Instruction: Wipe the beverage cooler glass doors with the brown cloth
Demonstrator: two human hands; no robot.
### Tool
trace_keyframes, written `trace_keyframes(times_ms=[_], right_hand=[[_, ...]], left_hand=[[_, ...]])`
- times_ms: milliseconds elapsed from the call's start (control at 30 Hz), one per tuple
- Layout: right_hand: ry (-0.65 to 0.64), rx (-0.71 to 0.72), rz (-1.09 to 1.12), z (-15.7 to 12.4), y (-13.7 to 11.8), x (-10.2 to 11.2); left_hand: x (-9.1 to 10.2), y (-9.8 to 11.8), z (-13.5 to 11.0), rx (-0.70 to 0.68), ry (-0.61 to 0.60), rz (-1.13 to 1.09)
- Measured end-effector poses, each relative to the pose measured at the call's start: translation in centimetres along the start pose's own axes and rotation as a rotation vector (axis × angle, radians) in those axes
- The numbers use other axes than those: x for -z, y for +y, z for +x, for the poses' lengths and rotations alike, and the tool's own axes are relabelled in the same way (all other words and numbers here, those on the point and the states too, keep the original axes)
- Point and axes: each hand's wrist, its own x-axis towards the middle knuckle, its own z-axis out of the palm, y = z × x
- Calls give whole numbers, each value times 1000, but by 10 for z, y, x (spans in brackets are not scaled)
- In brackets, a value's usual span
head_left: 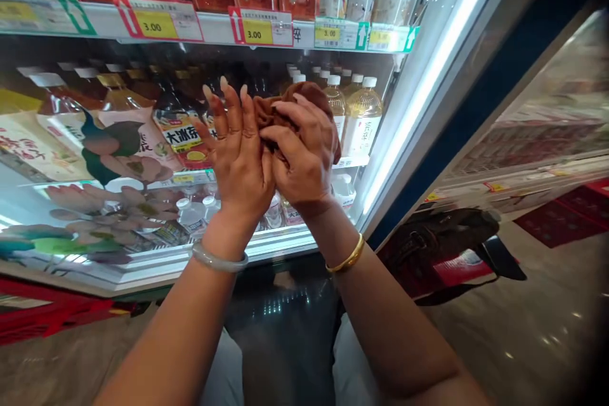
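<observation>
My left hand (pixel 240 165) is raised in front of a refrigerated drinks case, its fingers stretched out and slightly apart. A pale bangle circles that wrist. Beside it, my right hand (pixel 307 158) has curled fingers around a crumpled brown cloth (pixel 314 92); a gold bangle is on this wrist. The two hands touch along their inner edges near the thumbs. Part of the cloth is hidden behind the right hand and bunches up against the left fingers. Whether either hand presses on the glass cannot be told.
Bottled drinks (pixel 366 114) fill the shelves behind, under yellow price tags (pixel 152 25). Flower decals (pixel 114 146) show at left. A bright light strip (pixel 419 101) and a dark frame (pixel 457 114) run up the right. A dark bag (pixel 447 235) lies at right, a red basket (pixel 47 311) at lower left.
</observation>
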Motion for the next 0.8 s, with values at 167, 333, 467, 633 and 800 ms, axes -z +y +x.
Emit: trace_keyframes(times_ms=[167, 333, 467, 633, 800], right_hand=[[97, -16, -3, 11, 18, 6], [69, -64, -7, 0, -15, -12], [-44, 45, 55, 0, -43, -25], [7, -75, 106, 15, -26, -26], [16, 29, 155, 3, -60, -49]], left_hand=[[21, -25, 1, -9, 19, 88], [27, -43, -3, -67, 7, 163], [36, -48, -7, -43, 26, 139], [54, -65, -11, 8, 0, 103], [58, -79, -17, -18, 15, 126]])
